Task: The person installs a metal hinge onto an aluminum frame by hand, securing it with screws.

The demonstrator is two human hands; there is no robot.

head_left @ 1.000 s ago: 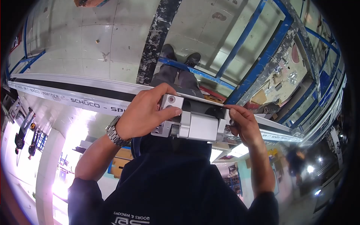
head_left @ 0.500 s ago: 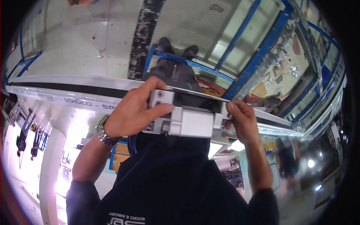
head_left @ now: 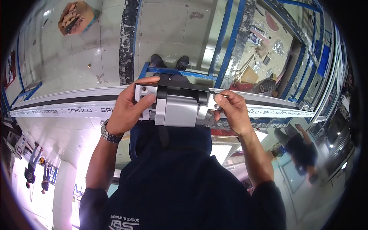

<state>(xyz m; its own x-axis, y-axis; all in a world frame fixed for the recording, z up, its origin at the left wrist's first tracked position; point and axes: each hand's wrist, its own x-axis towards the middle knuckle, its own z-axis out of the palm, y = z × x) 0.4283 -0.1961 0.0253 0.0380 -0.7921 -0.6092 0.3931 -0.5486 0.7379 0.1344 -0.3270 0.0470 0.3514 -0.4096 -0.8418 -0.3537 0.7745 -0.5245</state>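
Note:
A silver metal door hinge (head_left: 181, 110) with a broad barrel lies across a long aluminium profile (head_left: 86, 112) in front of my torso. My left hand (head_left: 130, 107), with a watch at its wrist, grips the hinge's left end. Its thumb presses on the plate with round holes, and its index finger reaches over the far edge. At the hinge's right end, my right hand (head_left: 231, 109) pinches with bent fingers, the thumb right at the plate's corner. The inner fingers of both hands are partly hidden.
Blue metal frames (head_left: 226, 50) with scuffed padded bars (head_left: 129, 42) stand beyond the profile. Offcuts and scraps lie in a tray area (head_left: 278, 46) at the upper right. On the floor sits a cardboard box (head_left: 78, 19). A person (head_left: 299, 151) stands at the right.
The view has shifted, so the hinge and both hands appear further left and higher. Both hands stay at its two ends. The box and the person at right show more fully.

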